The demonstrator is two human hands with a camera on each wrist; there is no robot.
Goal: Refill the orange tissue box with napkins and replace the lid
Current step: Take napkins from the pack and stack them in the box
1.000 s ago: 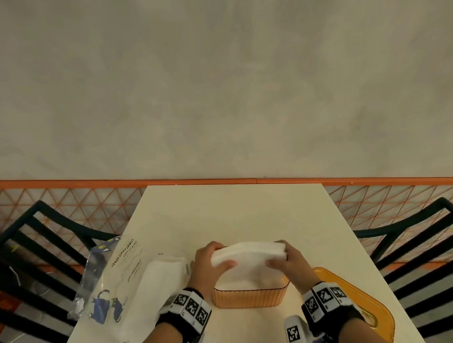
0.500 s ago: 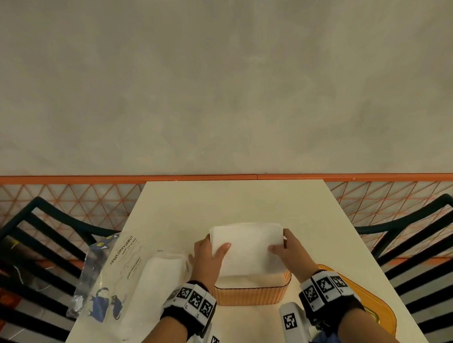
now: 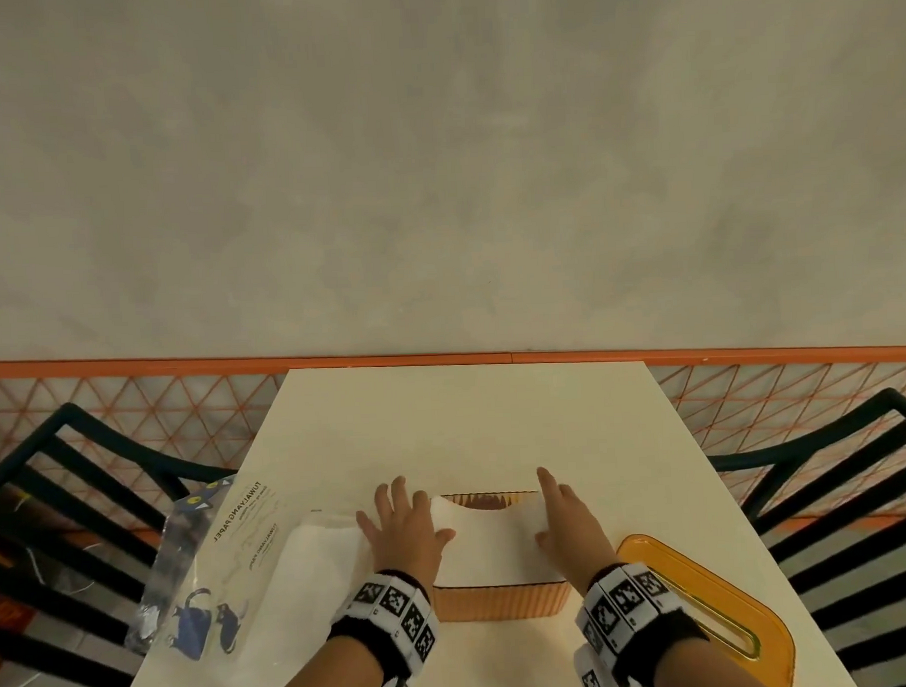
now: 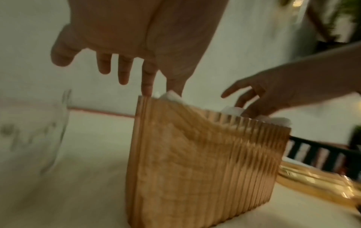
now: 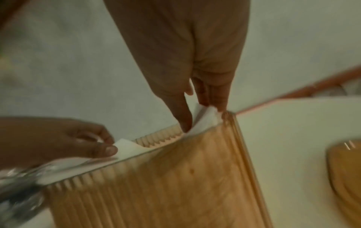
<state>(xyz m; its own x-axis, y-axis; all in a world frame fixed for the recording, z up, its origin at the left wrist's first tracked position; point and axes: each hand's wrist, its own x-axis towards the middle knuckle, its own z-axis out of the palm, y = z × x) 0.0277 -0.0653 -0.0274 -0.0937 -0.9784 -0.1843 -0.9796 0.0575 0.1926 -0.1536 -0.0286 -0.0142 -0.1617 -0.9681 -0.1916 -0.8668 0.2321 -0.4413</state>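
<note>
The orange ribbed tissue box (image 3: pixel 501 601) stands open near the table's front edge. A white stack of napkins (image 3: pixel 491 542) sits in its opening, sagging in the middle, with its side edges riding up at the rim. My left hand (image 3: pixel 411 519) is at the box's left end. Its fingers are straight and spread, and the thumb rests on the stack. My right hand (image 3: pixel 554 514) is at the right end. In the right wrist view it (image 5: pixel 197 111) pinches the napkins' upturned edge (image 5: pixel 205 120) between thumb and fingers. The orange lid (image 3: pixel 653 554) lies flat to the right of the box.
A clear napkin package (image 3: pixel 232 556), still holding white napkins, lies on the table's left side. The cream table (image 3: pixel 469 420) runs back to an orange-trimmed wall. Dark slatted chairs stand on the left (image 3: pixel 60 485) and right (image 3: pixel 855 457).
Both hands have lowered the napkin stack from above the box down into its opening. My left fingers have let go and spread out.
</note>
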